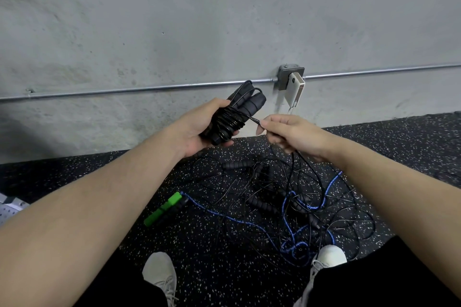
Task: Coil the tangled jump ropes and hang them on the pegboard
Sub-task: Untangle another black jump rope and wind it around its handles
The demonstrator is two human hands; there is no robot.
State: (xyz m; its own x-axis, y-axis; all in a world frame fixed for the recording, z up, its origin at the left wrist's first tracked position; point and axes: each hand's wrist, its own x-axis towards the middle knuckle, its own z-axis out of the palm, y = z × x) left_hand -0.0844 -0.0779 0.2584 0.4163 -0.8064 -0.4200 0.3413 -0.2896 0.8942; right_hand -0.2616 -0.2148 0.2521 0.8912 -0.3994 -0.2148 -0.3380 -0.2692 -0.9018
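Gripping a black jump rope [233, 113] with both foam handles side by side and cord wound around them, the left hand [199, 129] has its fingers curled round the bundle, held above the floor [411, 137] close to the wall [174, 20]. The right hand [291, 134] pinches the cord's free run just beside the bundle, fingers curled; the cord trails down from it. Below lies a tangle of ropes [287, 202] on the floor: black cords, black handles, a blue rope [321, 202] and a green handle [164, 208]. White shoes [159, 271] stand at the near edge. A conduit [124, 89] runs along the wall.
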